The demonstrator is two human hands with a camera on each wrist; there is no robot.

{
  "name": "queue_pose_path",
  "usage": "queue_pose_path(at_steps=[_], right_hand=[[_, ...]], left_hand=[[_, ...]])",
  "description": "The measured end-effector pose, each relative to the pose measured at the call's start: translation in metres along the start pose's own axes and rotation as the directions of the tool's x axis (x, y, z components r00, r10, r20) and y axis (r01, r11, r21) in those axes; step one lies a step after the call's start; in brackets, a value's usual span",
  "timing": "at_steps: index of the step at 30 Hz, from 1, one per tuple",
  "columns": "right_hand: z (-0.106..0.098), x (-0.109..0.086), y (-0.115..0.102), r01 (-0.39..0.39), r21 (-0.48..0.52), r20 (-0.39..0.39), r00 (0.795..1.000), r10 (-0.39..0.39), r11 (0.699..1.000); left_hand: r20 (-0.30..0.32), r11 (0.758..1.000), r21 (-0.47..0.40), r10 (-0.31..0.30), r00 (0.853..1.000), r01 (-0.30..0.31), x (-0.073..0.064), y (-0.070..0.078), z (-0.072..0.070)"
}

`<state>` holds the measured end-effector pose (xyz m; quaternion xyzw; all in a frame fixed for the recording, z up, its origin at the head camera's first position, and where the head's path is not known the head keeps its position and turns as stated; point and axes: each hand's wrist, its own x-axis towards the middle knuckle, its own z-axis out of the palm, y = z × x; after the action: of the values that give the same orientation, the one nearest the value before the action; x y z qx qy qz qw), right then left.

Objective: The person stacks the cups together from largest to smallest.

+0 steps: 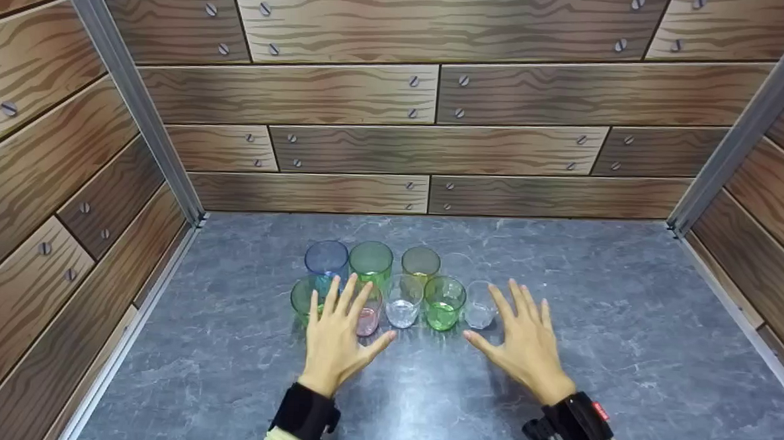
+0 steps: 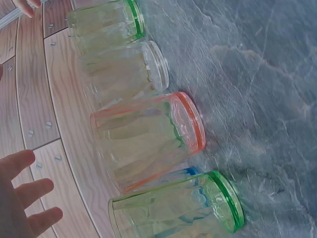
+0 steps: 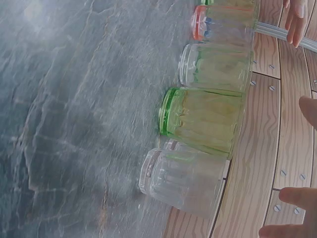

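Several drinking glasses stand upright in two rows. The front row holds a green glass (image 1: 301, 301) at the left, a pink glass (image 1: 368, 321), a clear glass (image 1: 402, 310), another green glass (image 1: 444, 308) and a clear glass (image 1: 479, 310) at the right. Behind are a blue glass (image 1: 326, 255), a green glass (image 1: 371, 255), a yellowish glass (image 1: 421, 261) and a faint clear glass (image 1: 458, 259). My left hand (image 1: 337, 343), fingers spread, partly hides the left-hand glasses. My right hand (image 1: 525, 341) is spread beside the right clear glass. Both wrist views show the fingers apart from the glasses.
The glasses stand on a grey marbled tabletop (image 1: 228, 345). Wood-patterned panels (image 1: 371, 93) enclose it at the back and sides, with metal strips (image 1: 133, 96) at the corners. A black band (image 1: 307, 411) with a camera is strapped round each wrist.
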<state>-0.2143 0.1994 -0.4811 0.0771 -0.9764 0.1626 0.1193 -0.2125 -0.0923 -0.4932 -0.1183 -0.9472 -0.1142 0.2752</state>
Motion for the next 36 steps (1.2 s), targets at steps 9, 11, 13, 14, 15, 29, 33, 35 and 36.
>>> queue_pose_path(at_steps=[9, 11, 13, 14, 15, 29, 33, 35, 36], right_hand=[[0.002, 0.0, -0.002, 0.014, 0.018, -0.005, 1.0, -0.014, 1.0], [0.003, 0.001, -0.002, 0.018, 0.015, -0.007, 1.0, -0.018, 1.0], [0.004, 0.0, -0.002, 0.021, 0.014, -0.008, 1.0, -0.021, 1.0], [0.004, 0.0, -0.002, 0.022, 0.015, -0.009, 1.0, -0.022, 1.0], [0.005, 0.0, -0.002, 0.023, 0.018, -0.012, 1.0, -0.023, 1.0], [0.002, -0.006, -0.003, -0.004, 0.169, -0.081, 0.997, 0.018, 0.986], [0.003, -0.006, -0.002, -0.007, 0.245, -0.118, 0.992, 0.037, 0.969], [0.003, -0.006, -0.002, -0.005, 0.269, -0.138, 0.99, 0.044, 0.963], [0.003, -0.006, -0.001, -0.005, 0.277, -0.144, 0.988, 0.047, 0.961]], left_hand=[[-0.003, 1.0, 0.021, -0.001, 1.0, 0.001, -0.004, -0.003, 0.0], [-0.014, 1.0, 0.028, 0.002, 1.0, -0.001, -0.004, -0.003, 0.0], [-0.023, 0.999, 0.032, 0.004, 1.0, -0.003, -0.004, -0.004, 0.0], [-0.025, 0.999, 0.032, 0.004, 1.0, -0.004, -0.005, -0.004, 0.0], [-0.029, 1.0, 0.029, 0.005, 1.0, -0.004, -0.005, -0.004, 0.001], [-0.133, 1.0, -0.015, 0.005, 0.991, -0.007, -0.004, -0.007, 0.005], [-0.161, 1.0, -0.023, -0.001, 0.987, -0.002, -0.003, -0.009, 0.005], [-0.162, 1.0, -0.02, -0.002, 0.987, -0.001, -0.002, -0.01, 0.005], [-0.162, 1.0, -0.018, -0.001, 0.987, -0.002, -0.002, -0.011, 0.005]])
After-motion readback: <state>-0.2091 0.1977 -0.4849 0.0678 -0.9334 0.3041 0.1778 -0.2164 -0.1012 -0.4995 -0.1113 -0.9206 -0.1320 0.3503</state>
